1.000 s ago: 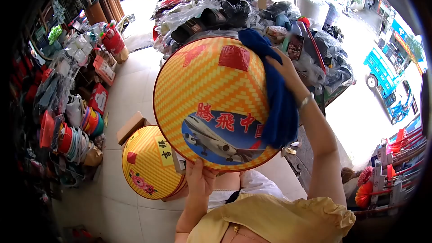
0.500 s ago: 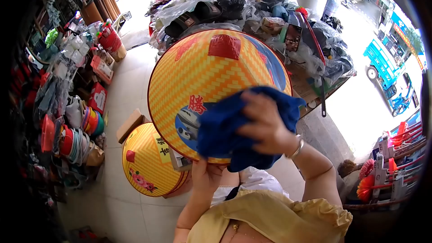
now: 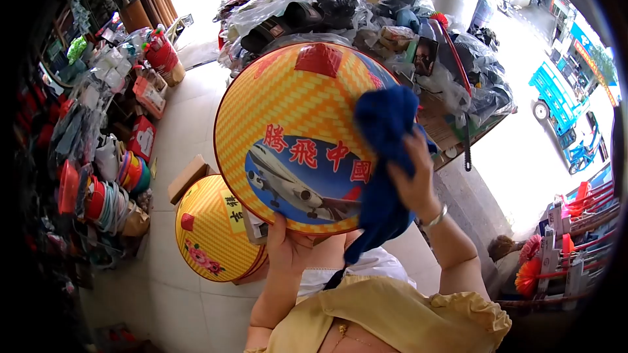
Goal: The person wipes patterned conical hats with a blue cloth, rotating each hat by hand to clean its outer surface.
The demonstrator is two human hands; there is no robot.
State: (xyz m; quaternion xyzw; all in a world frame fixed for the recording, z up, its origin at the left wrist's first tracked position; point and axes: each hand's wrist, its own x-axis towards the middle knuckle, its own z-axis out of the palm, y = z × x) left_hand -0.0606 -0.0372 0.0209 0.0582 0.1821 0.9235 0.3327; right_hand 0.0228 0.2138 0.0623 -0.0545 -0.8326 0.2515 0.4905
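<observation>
A yellow conical hat (image 3: 288, 101) with a woven pattern, red characters and a printed airplane is held up in front of me. My left hand (image 3: 288, 246) grips its lower rim, thumb on the outer face and fingers behind, partly hidden. A dark blue cloth (image 3: 386, 150) is bunched in my right hand (image 3: 413, 180) and lies against the hat's right side, covering part of the print. Below left, a second yellow conical hat (image 3: 212, 229) with pink flowers rests on top of a stack near the floor.
Plastic-wrapped goods are heaped on a table (image 3: 451, 117) beyond the hat, with a phone (image 3: 425, 55) among them. Crowded shelves (image 3: 98, 157) line the left. Red-handled goods (image 3: 566, 242) stand at right. A blue three-wheeled cart (image 3: 562, 98) is outside.
My right hand has moved the cloth rightward across the hat, uncovering the airplane and red characters. My left hand still holds the rim, and the hat has shifted slightly.
</observation>
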